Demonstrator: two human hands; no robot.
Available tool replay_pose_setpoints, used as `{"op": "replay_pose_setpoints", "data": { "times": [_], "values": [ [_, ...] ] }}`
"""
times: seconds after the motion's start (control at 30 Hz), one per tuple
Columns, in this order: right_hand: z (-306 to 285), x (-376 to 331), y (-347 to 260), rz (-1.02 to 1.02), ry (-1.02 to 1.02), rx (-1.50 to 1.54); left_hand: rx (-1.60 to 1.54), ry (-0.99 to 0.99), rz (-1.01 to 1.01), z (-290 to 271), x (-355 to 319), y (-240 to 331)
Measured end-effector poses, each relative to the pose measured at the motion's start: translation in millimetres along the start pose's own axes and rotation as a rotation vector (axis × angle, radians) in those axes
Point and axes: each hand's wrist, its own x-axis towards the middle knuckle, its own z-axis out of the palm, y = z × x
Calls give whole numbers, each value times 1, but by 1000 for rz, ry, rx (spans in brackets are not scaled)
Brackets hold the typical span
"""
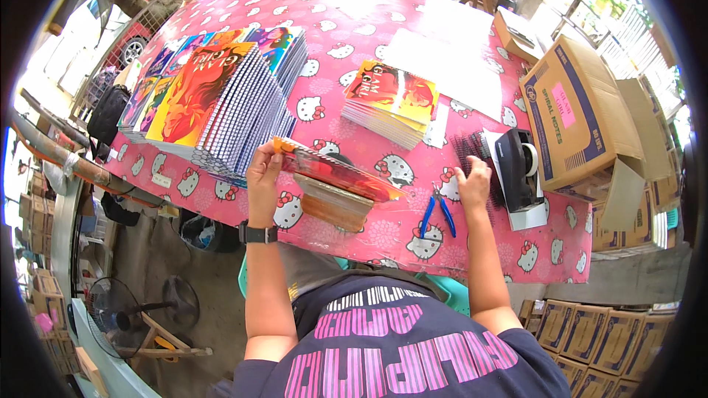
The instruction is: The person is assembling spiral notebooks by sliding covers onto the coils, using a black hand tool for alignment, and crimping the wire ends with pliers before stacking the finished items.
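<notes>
My left hand [263, 169] grips the end of a thin notebook [339, 169] with a red and yellow cover, tilted above the table. Just below the notebook sits a brown wooden block [332, 205]. My right hand [476, 180] is at the pile of black spiral binding coils [493, 188], its fingers bent and the thumb apart; no coil shows clearly in its grasp. Between the hands lie blue-handled pliers [438, 215]. Beyond them is a short stack of notebooks [391, 99] with the same kind of cover.
Tall stacks of spiral notebooks [214, 103] stand at the left on the pink patterned tablecloth [324, 51]. A black tape dispenser [514, 166] and an open cardboard box [571, 114] are at the right. White sheets [450, 59] lie at the back; a fan [140, 309] stands lower left.
</notes>
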Motion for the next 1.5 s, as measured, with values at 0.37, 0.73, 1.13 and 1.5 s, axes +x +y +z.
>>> {"op": "replay_pose_setpoints", "data": {
  "times": [0.37, 0.73, 1.13, 1.5],
  "values": [
    [-1, 30, 26, 109, -24, 157, 112, 99, -219, 13, -5, -28],
    [-95, -28, -112, 78, -799, 1052, 1091, -224, 296, 121, -59, 1],
    [-75, -33, -128, -189, -532, 825, 959, -244, 393, 120, -50, 1],
    [-74, -27, -130, -526, -418, 726, 784, -254, 350, 108, -45, 10]
  ]
}}
